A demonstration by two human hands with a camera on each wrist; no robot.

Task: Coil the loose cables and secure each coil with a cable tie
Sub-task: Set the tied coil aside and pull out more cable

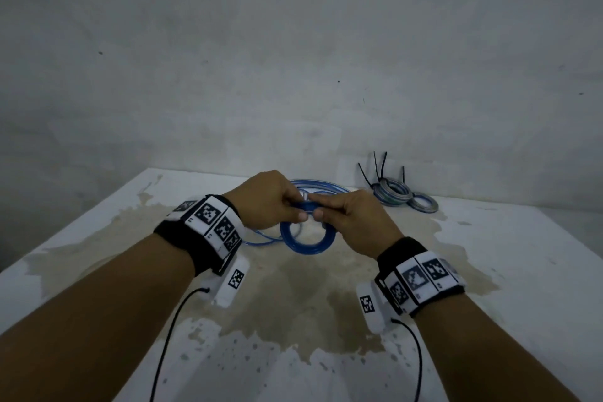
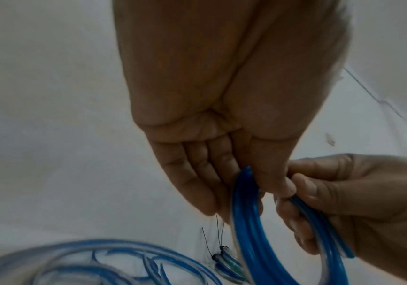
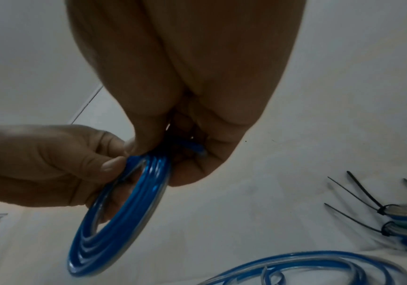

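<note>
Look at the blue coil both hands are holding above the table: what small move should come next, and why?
Probably the left hand and right hand should wind one more loop onto the blue coil. Loose blue cable trails from it to the table, and no tie is on it, unlike the tied coils.

Both hands point(image 1: 306, 206) curled (thumbs meeting)

Bare forearms, each with a black wristband point(image 1: 195, 245) carrying white square-coded tags; beneath each band a white tagged pod point(image 1: 232, 281) trails a thin black cable point(image 1: 166, 339).
</note>
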